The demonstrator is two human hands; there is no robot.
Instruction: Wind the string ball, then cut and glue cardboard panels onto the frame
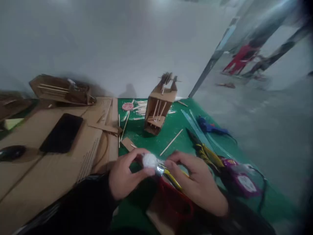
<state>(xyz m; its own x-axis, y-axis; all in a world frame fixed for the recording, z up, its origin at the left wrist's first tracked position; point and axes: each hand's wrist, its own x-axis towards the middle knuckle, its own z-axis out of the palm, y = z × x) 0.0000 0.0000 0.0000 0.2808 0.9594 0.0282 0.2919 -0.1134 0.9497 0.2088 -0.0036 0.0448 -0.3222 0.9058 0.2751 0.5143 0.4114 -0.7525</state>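
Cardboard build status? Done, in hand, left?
Looks done: brown cardboard frame, thin wooden sticks fitted inside, cardboard discs on top. In hand: small white and silver round piece, between left hand and right hand; details blurred. Possibly left: that piece is off the frame, and loose pale wooden sticks lie behind; can't tell whether either belongs.

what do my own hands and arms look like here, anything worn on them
Your left hand and right hand look bare, without gloves. Both arms wear long black or very dark sleeves; the left sleeve looks slightly shiny and creased. Blur hides finer details.
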